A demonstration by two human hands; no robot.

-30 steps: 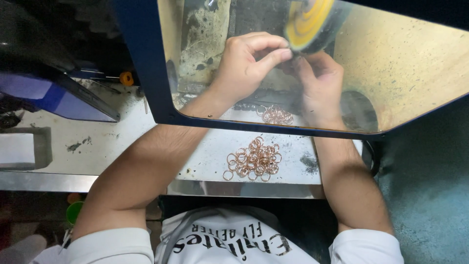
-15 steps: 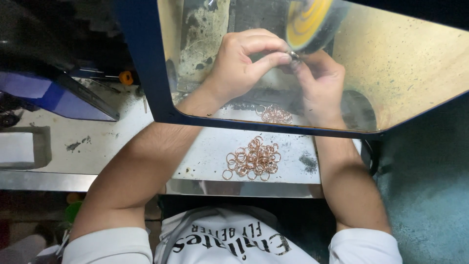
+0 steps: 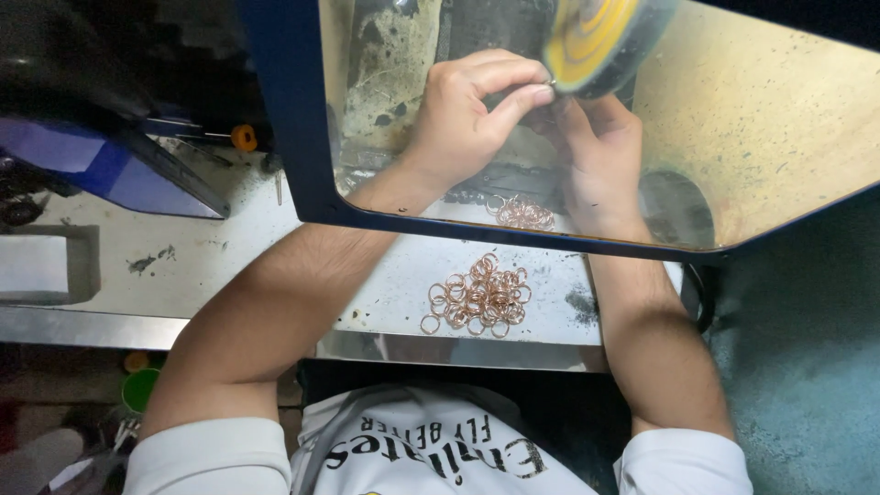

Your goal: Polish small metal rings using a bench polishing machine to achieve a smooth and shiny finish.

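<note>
Barely shifted, our left hand (image 3: pixel 463 115) and right hand (image 3: pixel 596 137) still pinch one ring (image 3: pixel 550 84) against the wheel (image 3: pixel 596 41).

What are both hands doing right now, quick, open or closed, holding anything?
Left hand: closed, fingertips pinching a small ring at the yellow buffing wheel.
Right hand: closed, fingers meeting at the same ring.
</note>
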